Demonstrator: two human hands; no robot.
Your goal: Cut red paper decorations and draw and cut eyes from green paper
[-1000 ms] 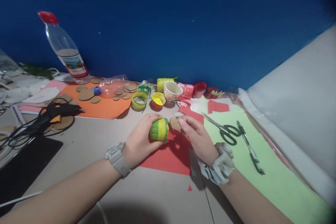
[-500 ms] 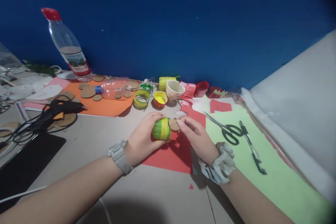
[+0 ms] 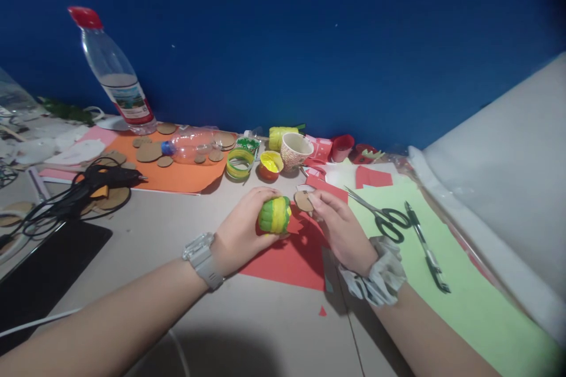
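My left hand is closed around a small green cup with a yellow painted band, lying on its side with one end toward the right. Between the thumb and fingers of my right hand is a round cardboard disc, held just right of the cup and apart from it. Beneath both hands lies a sheet of red paper with a cut edge. The fingertips of my left hand behind the cup are partly hidden.
Scissors and a pen rest on green paper at right. Behind stand a yellow paint cup, a patterned cup and a tape roll. Leftward are a glue gun, a phone and a tall bottle.
My right hand has drawn the cardboard disc a little to the right and up, away from the cup's end. My left hand has barely moved and keeps its hold.
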